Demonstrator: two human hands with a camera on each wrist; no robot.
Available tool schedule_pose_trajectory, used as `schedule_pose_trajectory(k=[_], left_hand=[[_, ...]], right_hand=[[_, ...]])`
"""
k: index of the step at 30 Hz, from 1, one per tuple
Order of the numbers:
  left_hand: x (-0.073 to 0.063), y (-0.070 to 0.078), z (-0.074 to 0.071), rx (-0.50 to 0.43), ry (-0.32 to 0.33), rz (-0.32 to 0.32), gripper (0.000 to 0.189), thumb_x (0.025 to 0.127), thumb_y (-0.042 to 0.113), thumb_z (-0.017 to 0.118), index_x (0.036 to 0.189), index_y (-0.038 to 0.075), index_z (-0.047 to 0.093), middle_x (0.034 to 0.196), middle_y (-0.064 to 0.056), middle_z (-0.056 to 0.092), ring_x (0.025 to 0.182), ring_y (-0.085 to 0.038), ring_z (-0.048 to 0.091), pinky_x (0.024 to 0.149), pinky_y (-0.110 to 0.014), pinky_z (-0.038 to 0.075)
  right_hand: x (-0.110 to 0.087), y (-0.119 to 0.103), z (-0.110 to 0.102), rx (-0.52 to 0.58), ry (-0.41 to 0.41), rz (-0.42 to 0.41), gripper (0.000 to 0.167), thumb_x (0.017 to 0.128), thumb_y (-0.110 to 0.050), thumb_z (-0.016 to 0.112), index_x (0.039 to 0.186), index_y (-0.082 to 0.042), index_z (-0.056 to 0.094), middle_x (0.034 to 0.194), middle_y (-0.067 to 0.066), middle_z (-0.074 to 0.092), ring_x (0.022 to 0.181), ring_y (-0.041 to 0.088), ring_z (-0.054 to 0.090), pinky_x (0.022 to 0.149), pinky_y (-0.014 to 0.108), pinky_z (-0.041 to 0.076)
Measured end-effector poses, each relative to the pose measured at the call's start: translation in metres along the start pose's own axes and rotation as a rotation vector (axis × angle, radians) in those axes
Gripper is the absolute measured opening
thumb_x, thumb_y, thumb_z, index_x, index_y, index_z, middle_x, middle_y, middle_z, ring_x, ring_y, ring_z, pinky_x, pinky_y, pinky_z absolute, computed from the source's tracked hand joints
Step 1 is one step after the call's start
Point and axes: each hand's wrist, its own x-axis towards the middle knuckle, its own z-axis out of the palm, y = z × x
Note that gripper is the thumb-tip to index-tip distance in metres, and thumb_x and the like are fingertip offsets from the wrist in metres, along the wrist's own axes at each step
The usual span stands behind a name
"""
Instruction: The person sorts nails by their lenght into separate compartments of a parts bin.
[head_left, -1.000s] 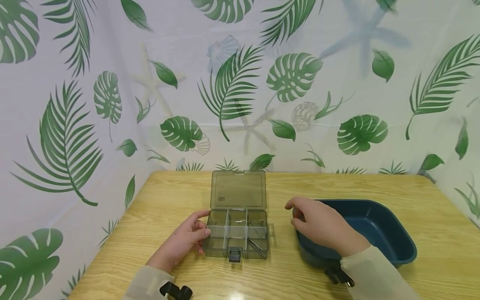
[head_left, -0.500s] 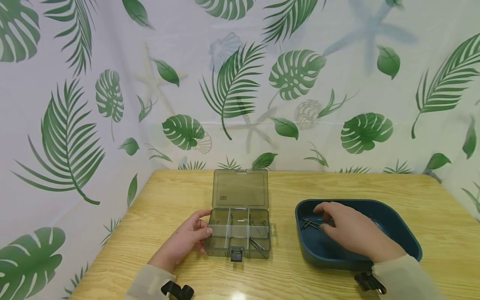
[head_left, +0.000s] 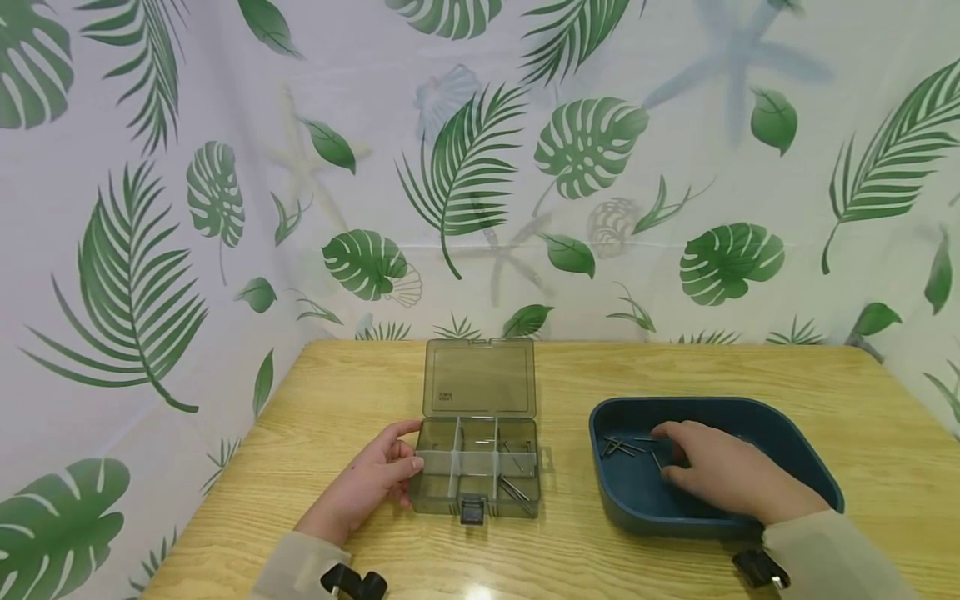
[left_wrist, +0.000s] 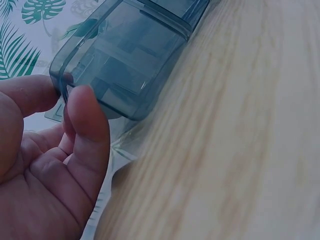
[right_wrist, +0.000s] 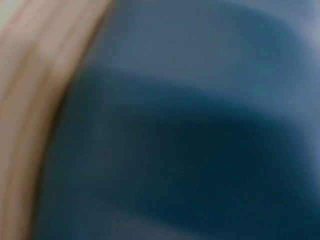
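Note:
My left hand [head_left: 378,468] grips the left side of a smoky clear compartment box [head_left: 474,504], thumb at the side wall. In the left wrist view, the thumb and a finger pinch the edge of the box [left_wrist: 120,60]. Its lid [head_left: 480,379] stands raised at the back. Several nails [head_left: 513,489] lie in the right compartments. My right hand [head_left: 723,467] is inside a dark blue bin [head_left: 637,521], fingers bent downward, a gap between index finger and thumb. Thin metal nails [head_left: 618,447] lie left of its fingertips; what lies under the hand is hidden.
The wooden table [head_left: 337,383] ends at a leaf-printed curtain [head_left: 480,167] at the back and left. A strip of table separates box and bin. The right wrist view is blurred, showing mostly the blue bin wall [right_wrist: 175,140].
My right hand has moved right from the bin's left rim and down into the bin, uncovering the nails at its left. My left hand stays on the box.

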Motion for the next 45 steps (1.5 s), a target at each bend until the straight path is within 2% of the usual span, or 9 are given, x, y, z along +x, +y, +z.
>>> schedule_pose_trajectory(k=[10,13,16,19,23,30,33,38,45], left_hand=[[0.002,-0.001,-0.001,-0.004,-0.007,0.005,0.062,0.103,0.016,0.061,0.157,0.011,0.030,0.101,-0.010,0.048,0.064,-0.018,0.048,0.059,-0.035,0.056],[0.001,0.000,-0.001,-0.005,-0.005,0.004,0.063,0.103,0.016,0.061,0.157,0.011,0.030,0.101,-0.011,0.048,0.064,-0.018,0.047,0.059,-0.035,0.056],[0.001,0.000,-0.002,-0.008,-0.005,-0.001,0.062,0.103,0.016,0.061,0.157,0.011,0.030,0.101,-0.011,0.048,0.064,-0.018,0.047,0.060,-0.036,0.056],[0.000,-0.001,-0.002,-0.009,-0.003,-0.004,0.062,0.104,0.015,0.060,0.157,0.011,0.029,0.101,-0.011,0.048,0.064,-0.018,0.047,0.060,-0.036,0.056],[0.000,-0.001,-0.002,-0.011,0.000,-0.007,0.062,0.104,0.016,0.060,0.157,0.011,0.030,0.102,-0.011,0.048,0.064,-0.018,0.046,0.060,-0.036,0.056],[0.001,0.000,-0.002,-0.006,-0.005,-0.008,0.062,0.103,0.017,0.061,0.157,0.014,0.030,0.102,-0.011,0.047,0.063,-0.018,0.045,0.061,-0.036,0.055],[0.000,0.000,-0.002,-0.006,-0.004,-0.010,0.062,0.103,0.017,0.062,0.157,0.014,0.031,0.102,-0.011,0.047,0.063,-0.018,0.044,0.061,-0.036,0.055],[0.000,0.001,-0.002,-0.009,-0.003,-0.007,0.062,0.103,0.017,0.062,0.157,0.013,0.031,0.102,-0.011,0.047,0.063,-0.018,0.044,0.060,-0.036,0.055],[0.001,0.002,-0.002,0.000,-0.005,-0.006,0.061,0.103,0.017,0.061,0.157,0.013,0.031,0.102,-0.011,0.048,0.062,-0.018,0.046,0.060,-0.036,0.056]], right_hand=[[0.003,-0.003,0.006,-0.012,-0.021,-0.024,0.049,0.092,-0.028,0.075,0.135,-0.009,0.062,0.097,-0.002,0.061,0.080,0.015,0.055,0.066,0.040,0.048],[0.003,-0.005,0.009,-0.016,-0.041,-0.063,0.050,0.093,-0.026,0.074,0.138,-0.010,0.061,0.114,0.007,0.066,0.098,0.025,0.063,0.080,0.049,0.053],[0.003,-0.006,0.011,-0.017,-0.069,-0.104,0.053,0.094,-0.025,0.073,0.143,-0.011,0.058,0.134,0.016,0.061,0.121,0.037,0.058,0.096,0.060,0.048],[0.003,-0.008,0.009,-0.016,-0.080,-0.118,0.052,0.095,-0.025,0.072,0.143,-0.011,0.058,0.138,0.016,0.059,0.126,0.039,0.055,0.099,0.061,0.046],[0.001,-0.008,0.006,-0.002,-0.061,-0.089,0.045,0.094,-0.027,0.073,0.136,-0.012,0.064,0.129,0.010,0.064,0.115,0.031,0.062,0.093,0.057,0.050],[-0.002,-0.007,0.005,-0.043,-0.026,-0.056,0.013,0.092,-0.025,0.075,0.103,-0.020,0.068,0.087,-0.009,0.062,0.075,0.010,0.056,0.065,0.039,0.050],[-0.002,-0.009,0.005,-0.062,0.006,-0.066,0.010,0.092,-0.020,0.075,0.099,-0.020,0.067,0.085,-0.008,0.061,0.073,0.010,0.056,0.064,0.038,0.050],[0.004,-0.016,0.008,-0.082,0.075,-0.089,0.018,0.092,-0.011,0.072,0.109,-0.017,0.070,0.091,-0.007,0.063,0.078,0.010,0.058,0.066,0.039,0.053],[0.010,-0.020,0.013,-0.093,0.087,-0.133,0.026,0.091,0.004,0.064,0.110,-0.012,0.069,0.096,-0.001,0.070,0.085,0.020,0.067,0.072,0.045,0.057]])
